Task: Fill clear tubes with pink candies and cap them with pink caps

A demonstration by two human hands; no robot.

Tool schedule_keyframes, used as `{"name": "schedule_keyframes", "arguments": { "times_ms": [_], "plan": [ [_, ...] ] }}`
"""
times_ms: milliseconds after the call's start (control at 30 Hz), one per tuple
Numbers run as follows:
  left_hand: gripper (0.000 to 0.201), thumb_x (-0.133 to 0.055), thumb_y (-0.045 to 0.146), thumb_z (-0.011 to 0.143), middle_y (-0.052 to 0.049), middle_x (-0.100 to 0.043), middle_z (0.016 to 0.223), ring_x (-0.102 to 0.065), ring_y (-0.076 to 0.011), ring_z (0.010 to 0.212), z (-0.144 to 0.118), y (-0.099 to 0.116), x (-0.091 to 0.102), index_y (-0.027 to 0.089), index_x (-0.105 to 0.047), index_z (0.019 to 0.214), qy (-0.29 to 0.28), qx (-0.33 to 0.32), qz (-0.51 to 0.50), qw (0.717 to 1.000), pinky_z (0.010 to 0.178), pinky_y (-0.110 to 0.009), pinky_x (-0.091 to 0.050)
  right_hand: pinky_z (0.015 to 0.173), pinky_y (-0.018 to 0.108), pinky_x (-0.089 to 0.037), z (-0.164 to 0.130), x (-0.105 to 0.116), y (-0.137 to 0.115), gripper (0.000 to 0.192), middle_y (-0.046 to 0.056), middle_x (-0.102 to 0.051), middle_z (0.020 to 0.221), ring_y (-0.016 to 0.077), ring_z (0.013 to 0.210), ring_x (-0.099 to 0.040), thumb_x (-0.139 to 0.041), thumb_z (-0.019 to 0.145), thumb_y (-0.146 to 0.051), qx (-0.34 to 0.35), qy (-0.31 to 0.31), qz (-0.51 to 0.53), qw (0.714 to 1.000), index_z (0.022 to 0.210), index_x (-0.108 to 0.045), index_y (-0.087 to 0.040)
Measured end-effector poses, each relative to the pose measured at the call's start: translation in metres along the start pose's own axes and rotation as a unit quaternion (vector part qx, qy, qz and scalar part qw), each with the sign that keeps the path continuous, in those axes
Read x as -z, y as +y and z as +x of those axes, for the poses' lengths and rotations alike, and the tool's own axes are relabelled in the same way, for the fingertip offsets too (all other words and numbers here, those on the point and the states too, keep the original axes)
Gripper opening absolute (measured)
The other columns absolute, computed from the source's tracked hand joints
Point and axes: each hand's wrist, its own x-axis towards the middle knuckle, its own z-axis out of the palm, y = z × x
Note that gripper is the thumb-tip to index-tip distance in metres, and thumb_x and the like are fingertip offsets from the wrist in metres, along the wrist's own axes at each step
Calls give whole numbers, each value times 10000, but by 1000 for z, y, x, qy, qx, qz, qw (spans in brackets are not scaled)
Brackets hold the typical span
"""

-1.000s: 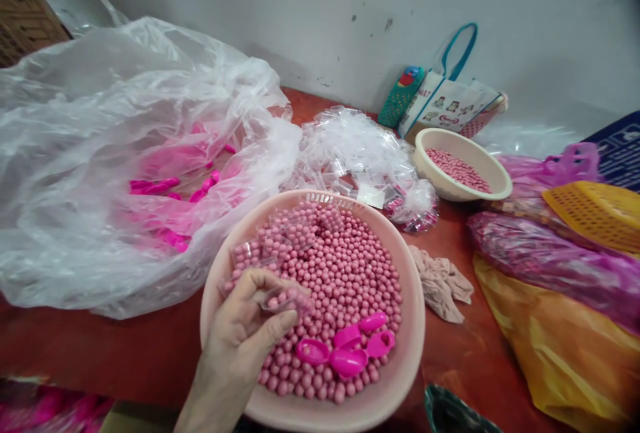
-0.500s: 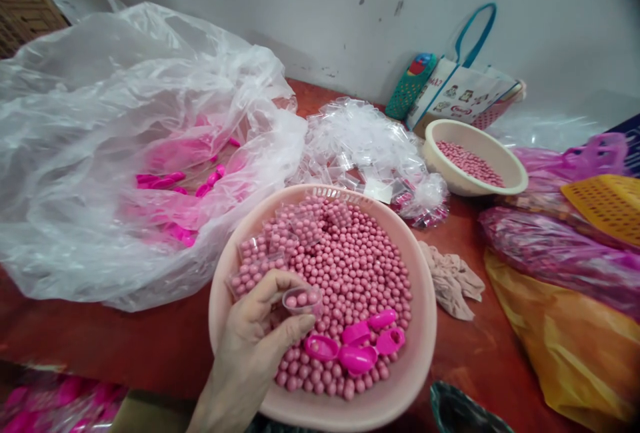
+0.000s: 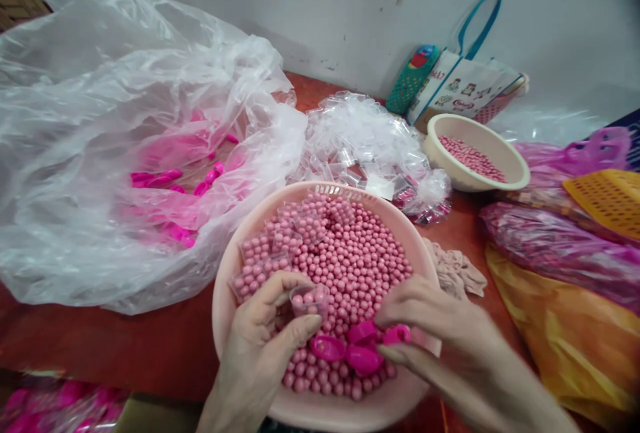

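My left hand [image 3: 263, 340] pinches a small clear plastic pouch [image 3: 310, 300] by its side, over the left part of a pink basin [image 3: 227, 326]. Pink beads show inside the pouch, and its mouth faces up. My right hand [image 3: 430, 333], slightly blurred, reaches in from the right with thumb and fingers apart around several magenta plastic pieces [image 3: 363, 358]. These scoop-like pieces rest on loose pink beads [image 3: 350, 266] that fill the basin. Several bead-filled clear packets [image 3: 263, 273] lie along the basin's left and back. Whether my right fingertips touch a piece is unclear.
A large clear bag [image 3: 90, 220] with magenta pieces spreads at left. Behind the basin lie a heap of clear packets [image 3: 365, 126] and a cream bowl [image 3: 517, 176] of beads. A cloth [image 3: 457, 270], purple plastic bags [image 3: 550, 233] and a yellow basket [image 3: 605, 196] sit right.
My right hand has come in from the right to the magenta pieces. My left hand still holds the pouch, now tipped slightly so more beads show. The view has shifted a little.
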Motion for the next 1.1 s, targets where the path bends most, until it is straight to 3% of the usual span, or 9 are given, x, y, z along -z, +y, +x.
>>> {"name": "schedule_keyframes", "arguments": {
  "times_ms": [167,433,667,767,867,1000,1100],
  "plan": [
    [153,-677,163,712,34,-620,741,-550,-120,689,0,1,0,206,-648,855,-21,4,7,1000,624,-174,-426,709,311,-509,15,-17,9,151,55,-613,880,207,841,-580,-553,916,-353,-43,-4,29,999,958,-650,-245],
    [190,-701,130,695,37,-626,762,-568,-120,709,0,2,0,225,-673,857,-21,12,4,1000,628,-168,-436,677,268,-511,17,-16,18,150,38,-607,808,183,774,-590,-582,898,-344,-58,44,79,994,894,-656,-214],
    [221,-660,85,713,31,-670,765,-603,-129,712,0,-2,1,214,-694,889,-101,29,-14,994,654,-181,-460,659,221,-521,27,-24,16,45,7,-651,821,153,741,-631,-626,865,-198,-89,70,210,971,909,-636,-193],
    [258,-655,72,716,29,-688,782,-611,-136,737,1,-3,3,206,-700,931,-134,40,-23,990,675,-189,-466,644,212,-544,31,-33,10,112,14,-665,825,152,731,-647,-614,870,-162,-15,121,183,975,974,-638,-196],
    [264,-631,84,744,28,-686,804,-611,-144,765,2,-2,4,205,-694,971,-144,35,-56,987,689,-200,-470,732,209,-564,32,-40,7,266,57,-655,967,157,863,-655,-548,895,-102,78,146,111,980,1133,-609,-203],
    [258,-587,121,795,4,-671,850,-608,-187,853,1,3,5,204,-672,1023,-171,44,-53,983,764,-261,-469,724,165,-563,32,-36,3,321,49,-650,975,132,865,-666,-518,920,-117,100,151,93,979,1190,-598,-270],
    [248,-575,148,811,-1,-645,869,-589,-197,872,-1,3,6,217,-655,1035,-165,53,-5,985,798,-288,-454,655,143,-561,33,-27,-1,312,62,-657,918,132,813,-670,-524,905,-93,118,154,77,978,1163,-624,-237]
  ]
}}
